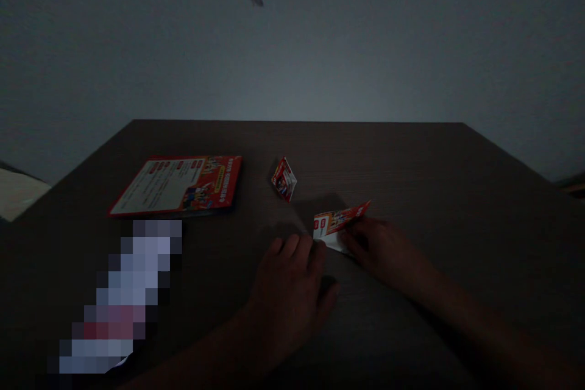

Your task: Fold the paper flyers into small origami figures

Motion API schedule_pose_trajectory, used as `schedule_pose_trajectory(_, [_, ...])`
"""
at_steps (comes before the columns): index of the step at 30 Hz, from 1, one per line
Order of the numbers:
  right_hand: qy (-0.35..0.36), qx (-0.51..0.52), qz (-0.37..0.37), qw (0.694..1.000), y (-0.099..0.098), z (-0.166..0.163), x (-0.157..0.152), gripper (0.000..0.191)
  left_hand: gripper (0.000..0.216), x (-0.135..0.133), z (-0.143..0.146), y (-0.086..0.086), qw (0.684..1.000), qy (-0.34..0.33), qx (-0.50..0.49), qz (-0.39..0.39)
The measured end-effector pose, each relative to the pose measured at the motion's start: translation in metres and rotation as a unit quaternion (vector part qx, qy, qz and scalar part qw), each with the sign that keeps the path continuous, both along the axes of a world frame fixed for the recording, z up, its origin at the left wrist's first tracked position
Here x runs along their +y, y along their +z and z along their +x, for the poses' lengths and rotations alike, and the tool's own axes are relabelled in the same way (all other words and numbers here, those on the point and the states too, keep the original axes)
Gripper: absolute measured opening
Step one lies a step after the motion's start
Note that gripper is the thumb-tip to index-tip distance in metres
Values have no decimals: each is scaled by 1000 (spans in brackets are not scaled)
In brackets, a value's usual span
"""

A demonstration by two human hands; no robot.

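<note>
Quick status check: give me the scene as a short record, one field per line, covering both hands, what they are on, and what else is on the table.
light: very dim
surface: dark wooden table
left hand: palm down on the table, fingertips at the near edge of the folded paper
right hand: gripping the folded paper, red and white print, one edge lifted
small folded piece: red and white, standing apart behind the hands
printed booklet: flat at the left, red border, untouched
blurred patch: near left, contents cannot be told

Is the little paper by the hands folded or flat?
Partly folded: the small printed paper has one edge lifted off the table, pinched by the right hand.
</note>
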State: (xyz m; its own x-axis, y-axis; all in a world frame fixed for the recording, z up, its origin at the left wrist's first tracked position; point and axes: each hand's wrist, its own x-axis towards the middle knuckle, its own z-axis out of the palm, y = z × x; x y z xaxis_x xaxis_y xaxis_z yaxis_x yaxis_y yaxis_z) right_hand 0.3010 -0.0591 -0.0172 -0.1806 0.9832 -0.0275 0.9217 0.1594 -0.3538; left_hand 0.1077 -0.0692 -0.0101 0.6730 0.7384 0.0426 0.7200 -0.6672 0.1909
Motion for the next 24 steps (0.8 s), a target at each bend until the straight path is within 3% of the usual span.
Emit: schedule_pose_trajectory(24, [-6, -1, 3, 1000, 1, -1, 0, 27, 37, -1, 2, -1, 1000, -12, -8, -1])
